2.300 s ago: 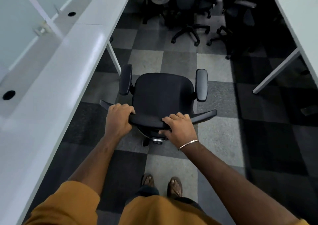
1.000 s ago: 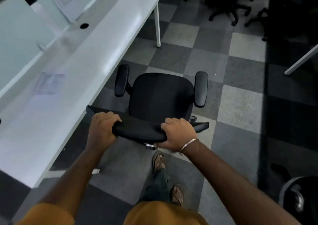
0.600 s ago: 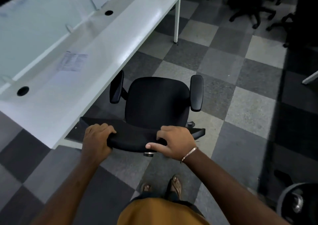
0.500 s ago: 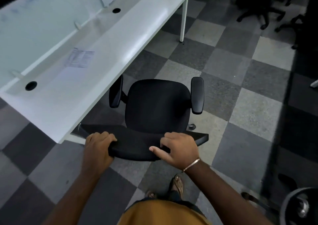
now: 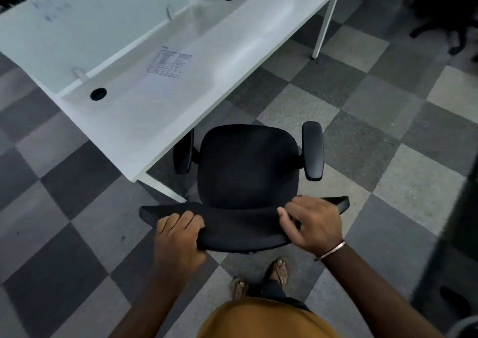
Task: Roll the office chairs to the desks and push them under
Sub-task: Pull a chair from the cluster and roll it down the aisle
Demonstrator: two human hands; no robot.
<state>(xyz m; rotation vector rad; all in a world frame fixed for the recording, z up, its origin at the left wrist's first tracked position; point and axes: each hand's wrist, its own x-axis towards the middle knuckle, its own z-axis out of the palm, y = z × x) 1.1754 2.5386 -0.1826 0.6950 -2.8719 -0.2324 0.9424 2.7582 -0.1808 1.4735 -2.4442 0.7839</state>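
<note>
Two hands: both sat on the curved top edge of a black office chair's backrest [image 5: 243, 223], seen from above.
Hidden: the chair's base and wheels were out of sight under the seat; its left armrest [image 5: 183, 154] was partly tucked beneath the desk edge.
Hard to make out: print on a paper sheet [image 5: 169, 62] lying on the desk was too blurred to read; dark chairs [image 5: 445, 14] at the top right were lost in shadow.
Left hand [image 5: 178, 239]: fingers curled together over the backrest's top, gripping it.
Right hand [image 5: 313, 223]: fingers loosely bent and slightly spread over the backrest's right end, thumb out toward the middle; a thin metal bangle [image 5: 331, 251] circled the wrist.
Office chair [image 5: 248, 164]: stood beside the corner of a long white desk [image 5: 196, 60], seat still outside it.
Surroundings: round cable holes in the smooth desktop, a frosted divider panel [image 5: 85, 24] behind it, a slim white desk leg [image 5: 323, 27].
Floor [image 5: 362, 120]: carpet tiles in a grey chequer pattern; sandalled feet [image 5: 279, 273] stood below.
</note>
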